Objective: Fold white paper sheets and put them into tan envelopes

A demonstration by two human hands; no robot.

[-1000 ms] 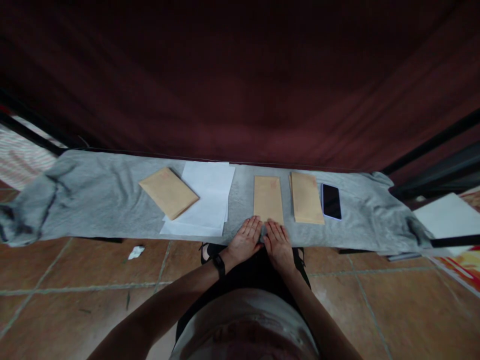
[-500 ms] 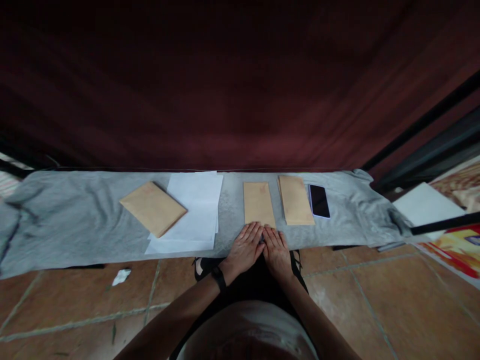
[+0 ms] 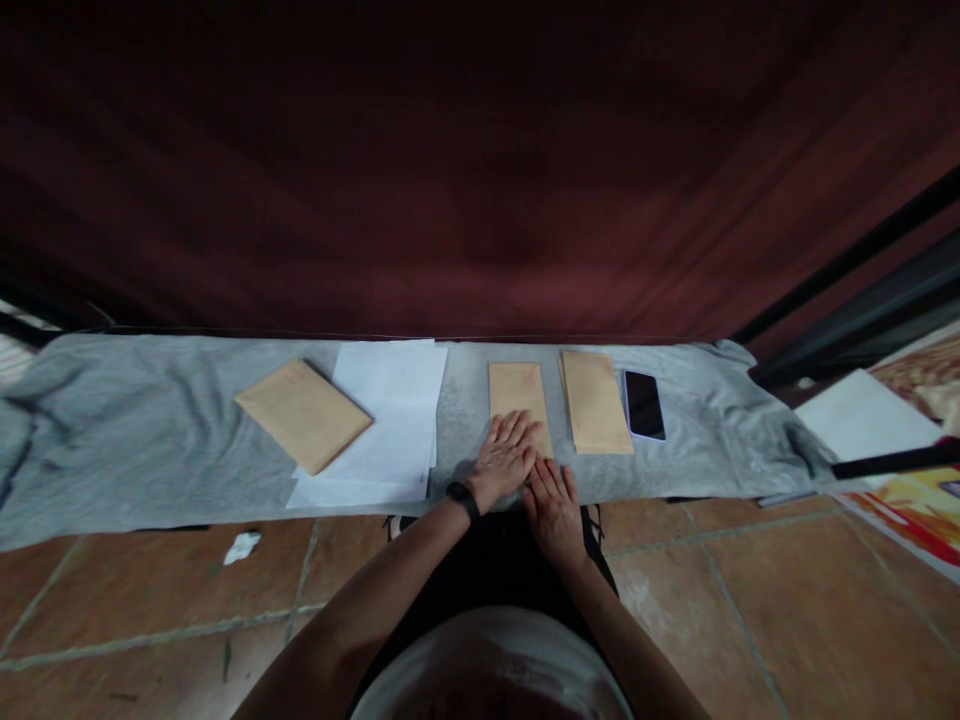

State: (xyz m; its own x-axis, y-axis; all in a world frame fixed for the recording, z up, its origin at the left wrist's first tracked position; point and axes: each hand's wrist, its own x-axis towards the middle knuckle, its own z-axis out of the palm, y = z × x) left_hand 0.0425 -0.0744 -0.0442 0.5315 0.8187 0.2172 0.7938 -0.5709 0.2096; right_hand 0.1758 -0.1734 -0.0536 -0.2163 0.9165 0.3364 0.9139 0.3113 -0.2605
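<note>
A brown paper envelope lies flat on the grey cloth in front of me, its near part covered by my hands. My left hand, with a dark band on the wrist, rests flat on the envelope's lower half, fingers stretched out. At the near edge of the same envelope, my right hand lies with its fingers extended, the fingertips touching the paper. To the right is a small stack of brown envelopes. Another stack of envelopes sits askew at the left, partly over white paper sheets.
A phone lies right of the envelope stack. Grey cloth covers the long narrow surface, with a dark red curtain behind. A white board and a colourful printed sheet are at the far right. A crumpled tissue is on the tiled floor.
My left hand has slid forward and slightly right, up onto the middle of the envelope. My right hand has drawn back slightly towards me and stays at the near edge.
</note>
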